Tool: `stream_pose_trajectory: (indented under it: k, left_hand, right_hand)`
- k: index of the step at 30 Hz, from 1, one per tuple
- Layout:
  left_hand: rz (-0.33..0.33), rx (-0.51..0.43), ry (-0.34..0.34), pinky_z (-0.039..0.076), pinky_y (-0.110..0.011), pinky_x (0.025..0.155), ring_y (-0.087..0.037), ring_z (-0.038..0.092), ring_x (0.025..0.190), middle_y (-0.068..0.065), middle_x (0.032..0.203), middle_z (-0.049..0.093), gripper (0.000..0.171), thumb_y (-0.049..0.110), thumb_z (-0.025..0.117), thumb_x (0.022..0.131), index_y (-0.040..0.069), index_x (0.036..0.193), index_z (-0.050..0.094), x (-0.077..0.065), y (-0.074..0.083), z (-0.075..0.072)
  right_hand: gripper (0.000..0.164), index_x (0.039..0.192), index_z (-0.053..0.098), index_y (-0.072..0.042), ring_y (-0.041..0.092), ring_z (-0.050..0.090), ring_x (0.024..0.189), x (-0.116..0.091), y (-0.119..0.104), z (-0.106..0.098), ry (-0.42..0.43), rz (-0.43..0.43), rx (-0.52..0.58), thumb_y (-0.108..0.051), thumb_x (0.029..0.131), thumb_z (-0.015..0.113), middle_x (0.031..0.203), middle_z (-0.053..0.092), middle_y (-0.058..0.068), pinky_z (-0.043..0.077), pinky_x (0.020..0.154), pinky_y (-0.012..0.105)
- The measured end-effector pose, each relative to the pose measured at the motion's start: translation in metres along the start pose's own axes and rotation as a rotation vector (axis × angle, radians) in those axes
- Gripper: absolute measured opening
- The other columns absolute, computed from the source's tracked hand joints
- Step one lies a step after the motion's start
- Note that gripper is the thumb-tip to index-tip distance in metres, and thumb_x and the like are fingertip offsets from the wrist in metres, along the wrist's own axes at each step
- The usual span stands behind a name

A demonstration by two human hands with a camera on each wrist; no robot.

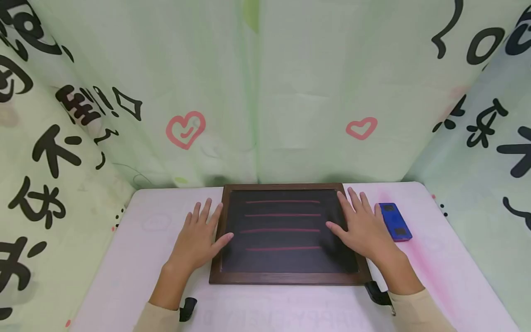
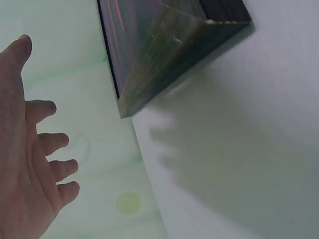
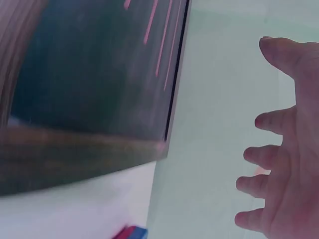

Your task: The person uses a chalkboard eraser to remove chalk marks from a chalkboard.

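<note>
A small blackboard (image 1: 286, 277) with a brown wooden frame lies on the table, several pink horizontal lines drawn across its dark face. My left hand (image 1: 200, 240) hovers by its left edge, fingers spread and holding nothing; the left wrist view shows a gap between that hand (image 2: 25, 149) and the frame's corner (image 2: 174, 45). Over the right edge of the board is my right hand (image 1: 362, 226), its fingers also spread and nothing in them. In the right wrist view this hand (image 3: 279, 149) appears apart from the board (image 3: 84, 74). A blue eraser (image 1: 395, 222) lies just beyond the right hand.
The white table (image 1: 157, 221) has a pinkish tint on the right. Pale green curtains (image 1: 298, 92) with black characters and red hearts surround it on the back and sides. Black wrist straps (image 1: 378, 294) show at the sleeves.
</note>
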State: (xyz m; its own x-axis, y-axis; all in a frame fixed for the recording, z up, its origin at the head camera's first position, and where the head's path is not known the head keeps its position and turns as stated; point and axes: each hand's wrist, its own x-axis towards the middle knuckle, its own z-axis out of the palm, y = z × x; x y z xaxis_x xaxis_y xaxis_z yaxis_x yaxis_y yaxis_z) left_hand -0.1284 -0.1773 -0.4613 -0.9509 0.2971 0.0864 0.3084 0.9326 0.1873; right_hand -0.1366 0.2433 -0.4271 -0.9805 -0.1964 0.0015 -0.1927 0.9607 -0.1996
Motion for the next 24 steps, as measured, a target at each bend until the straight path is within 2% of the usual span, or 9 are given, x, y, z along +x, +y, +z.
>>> stream_pose_trajectory:
  k: [9,17,21,24]
  left_hand:
    - [0.018,0.001,-0.01,0.026,-0.064,0.121,-0.049,0.022,0.154,-0.022,0.17,0.02,0.086,0.062,0.052,0.1,0.011,0.164,0.027,0.003,-0.009,0.007]
    - [0.037,-0.028,-0.016,0.026,-0.062,0.121,-0.048,0.026,0.153,-0.023,0.169,0.023,0.083,0.059,0.053,0.101,0.009,0.164,0.028,0.006,-0.016,0.014]
    - [0.06,-0.044,0.0,0.029,-0.062,0.12,-0.049,0.03,0.151,-0.025,0.166,0.028,0.082,0.056,0.055,0.101,0.007,0.162,0.031,0.007,-0.019,0.019]
    - [0.083,-0.08,0.006,0.032,-0.062,0.118,-0.05,0.032,0.149,-0.026,0.165,0.03,0.08,0.053,0.058,0.101,0.005,0.161,0.033,0.009,-0.021,0.023]
  right_hand:
    - [0.088,0.161,0.028,-0.001,0.056,0.024,0.149,-0.005,0.031,-0.004,0.02,0.01,-0.049,-0.057,0.1,0.056,0.165,0.024,0.031,0.021,0.112,0.078]
    - [0.081,0.154,0.04,0.004,0.054,0.037,0.142,-0.008,0.06,0.002,0.118,0.01,-0.066,-0.045,0.095,0.067,0.157,0.036,0.034,0.03,0.109,0.077]
    - [0.079,0.149,0.046,0.006,0.054,0.044,0.137,-0.01,0.073,0.005,0.174,-0.005,-0.064,-0.041,0.092,0.071,0.151,0.043,0.036,0.037,0.107,0.072]
    - [0.078,0.148,0.048,0.006,0.057,0.046,0.132,-0.011,0.082,0.005,0.185,-0.003,-0.041,-0.041,0.091,0.071,0.149,0.045,0.037,0.039,0.105,0.071]
